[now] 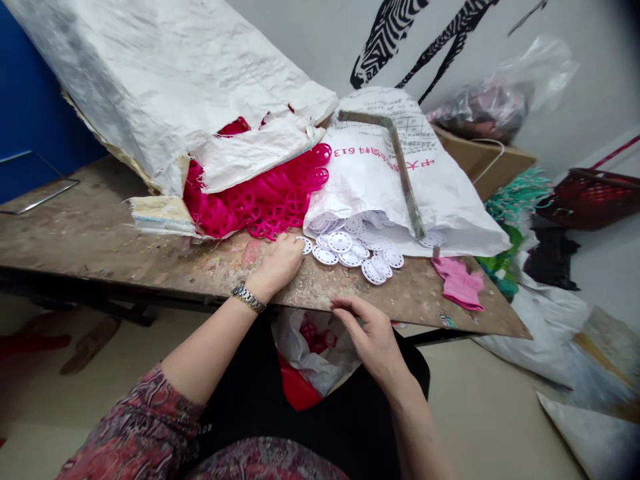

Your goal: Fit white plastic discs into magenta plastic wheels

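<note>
My left hand, with a watch on the wrist, is at the table beside the pink plastic rings. Its fingers are curled down, and whatever they may hold is hidden. White slotted discs lie just right of it, spilling from a printed white sack. My right hand hovers at the table's front edge, thumb and fingers apart, with nothing visible between them. Below, between the knees, a white-lined bag holds some pink pieces.
A large white sack leans over the pink rings on the wooden table. A bent metal bar rests on the printed sack. A pink cloth lies at right, near a cardboard box.
</note>
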Available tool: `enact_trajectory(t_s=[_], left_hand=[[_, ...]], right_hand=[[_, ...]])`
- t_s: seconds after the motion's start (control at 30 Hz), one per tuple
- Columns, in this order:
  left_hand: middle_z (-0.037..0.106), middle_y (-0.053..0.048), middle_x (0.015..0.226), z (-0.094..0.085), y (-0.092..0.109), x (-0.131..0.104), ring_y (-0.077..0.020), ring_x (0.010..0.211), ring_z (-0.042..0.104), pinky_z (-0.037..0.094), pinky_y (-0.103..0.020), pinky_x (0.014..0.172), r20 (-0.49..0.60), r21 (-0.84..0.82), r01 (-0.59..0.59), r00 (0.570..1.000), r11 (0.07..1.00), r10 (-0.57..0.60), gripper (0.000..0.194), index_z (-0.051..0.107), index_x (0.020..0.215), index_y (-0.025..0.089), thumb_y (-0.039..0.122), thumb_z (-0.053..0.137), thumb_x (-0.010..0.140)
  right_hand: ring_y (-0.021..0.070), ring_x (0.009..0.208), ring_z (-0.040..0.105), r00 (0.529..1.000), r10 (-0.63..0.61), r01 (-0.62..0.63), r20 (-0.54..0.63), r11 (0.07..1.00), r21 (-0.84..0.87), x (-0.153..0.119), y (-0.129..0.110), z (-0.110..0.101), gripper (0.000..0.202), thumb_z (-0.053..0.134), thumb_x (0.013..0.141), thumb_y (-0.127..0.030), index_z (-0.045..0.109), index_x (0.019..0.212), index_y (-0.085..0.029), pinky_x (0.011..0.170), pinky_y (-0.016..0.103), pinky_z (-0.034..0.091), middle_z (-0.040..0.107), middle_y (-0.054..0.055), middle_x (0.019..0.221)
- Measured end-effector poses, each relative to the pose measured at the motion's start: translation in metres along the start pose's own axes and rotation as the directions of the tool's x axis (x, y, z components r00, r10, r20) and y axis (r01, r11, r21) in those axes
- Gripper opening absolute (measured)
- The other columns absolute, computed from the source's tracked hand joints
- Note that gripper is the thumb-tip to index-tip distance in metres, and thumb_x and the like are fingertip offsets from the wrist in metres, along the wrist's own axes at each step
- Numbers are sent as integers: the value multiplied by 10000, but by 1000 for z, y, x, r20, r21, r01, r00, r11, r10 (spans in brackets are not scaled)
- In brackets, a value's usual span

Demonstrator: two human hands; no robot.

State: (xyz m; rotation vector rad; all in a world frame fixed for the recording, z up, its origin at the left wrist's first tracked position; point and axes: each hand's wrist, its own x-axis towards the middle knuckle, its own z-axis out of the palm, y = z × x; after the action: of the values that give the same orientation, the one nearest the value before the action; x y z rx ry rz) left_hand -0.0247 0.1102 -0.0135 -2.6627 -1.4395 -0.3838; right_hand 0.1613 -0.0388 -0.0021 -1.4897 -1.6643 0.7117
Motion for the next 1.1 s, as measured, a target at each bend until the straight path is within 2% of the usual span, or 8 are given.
enact_trajectory(t_s=[0.2, 0.4, 0.5, 0.63, 0.73, 0.8, 0.9, 1.1], left_hand=[[643, -127, 1004, -3, -8, 5, -253, 963, 561, 461, -356, 846, 22, 0, -89, 996, 996, 89, 191, 624, 962, 122, 103, 438, 922], [630, -119, 1071, 0, -18, -2, -231, 980, 563, 469, -339, 867, -14, -73, -176, 984, 982, 175, 182, 628, 968, 130, 110, 451, 931], [633, -113, 1066, 0, -20, -9, -219, 970, 560, 467, -334, 893, -68, -130, -203, 978, 970, 196, 168, 620, 931, 129, 111, 453, 933], [599, -117, 1210, -4, -15, -12, -238, 1117, 516, 432, -363, 990, -127, -172, -175, 980, 969, 155, 143, 591, 1036, 138, 178, 515, 923], [573, -133, 1244, -6, -11, -3, -262, 1171, 490, 428, -393, 995, -56, -137, -119, 992, 983, 113, 287, 547, 1152, 141, 275, 579, 901], [583, -131, 1217, -6, -10, 5, -264, 1173, 489, 432, -399, 981, 6, -112, -111, 994, 988, 112, 321, 534, 1177, 154, 301, 587, 897], [598, -127, 1181, -5, -10, 13, -265, 1154, 494, 440, -402, 958, 54, -104, -127, 990, 986, 133, 265, 550, 1144, 168, 301, 554, 915], [601, -121, 1126, 0, -16, 14, -265, 1067, 533, 454, -383, 916, 5, -149, -59, 998, 987, 60, 298, 538, 1141, 146, 262, 572, 868]], right_hand=[[223, 974, 673, 1000, -25, 25, 9, 1000, 18, 12, -3, 4, 166, 558, 916, -270, 697, 996, -229, 873, 361, 510, 735, 56, 1031], [222, 971, 671, 1000, -30, 30, 3, 999, 13, 25, -7, 6, 168, 553, 904, -258, 696, 985, -223, 870, 353, 503, 735, 56, 1026], [215, 960, 668, 1000, -25, 26, -16, 999, 25, 35, -7, 7, 171, 558, 903, -274, 680, 1007, -215, 850, 339, 504, 727, 59, 1035], [207, 907, 670, 999, -43, 43, -30, 999, 3, 48, -9, 10, 167, 565, 898, -286, 671, 1009, -219, 821, 330, 505, 725, 53, 1010], [210, 910, 670, 997, -64, 64, -30, 998, -3, 54, -10, 14, 167, 566, 892, -278, 674, 1005, -219, 831, 335, 502, 727, 52, 1000], [213, 925, 668, 997, -75, 74, -14, 997, -6, 56, -11, 16, 166, 557, 895, -274, 676, 996, -218, 841, 338, 498, 727, 54, 1002], [216, 933, 667, 997, -76, 76, 15, 997, -11, 54, -10, 18, 163, 546, 898, -269, 677, 982, -220, 849, 341, 494, 729, 54, 1000], [216, 924, 671, 998, -56, 57, 14, 997, -45, 60, -3, 17, 164, 552, 892, -270, 679, 984, -220, 836, 343, 492, 731, 49, 986]])
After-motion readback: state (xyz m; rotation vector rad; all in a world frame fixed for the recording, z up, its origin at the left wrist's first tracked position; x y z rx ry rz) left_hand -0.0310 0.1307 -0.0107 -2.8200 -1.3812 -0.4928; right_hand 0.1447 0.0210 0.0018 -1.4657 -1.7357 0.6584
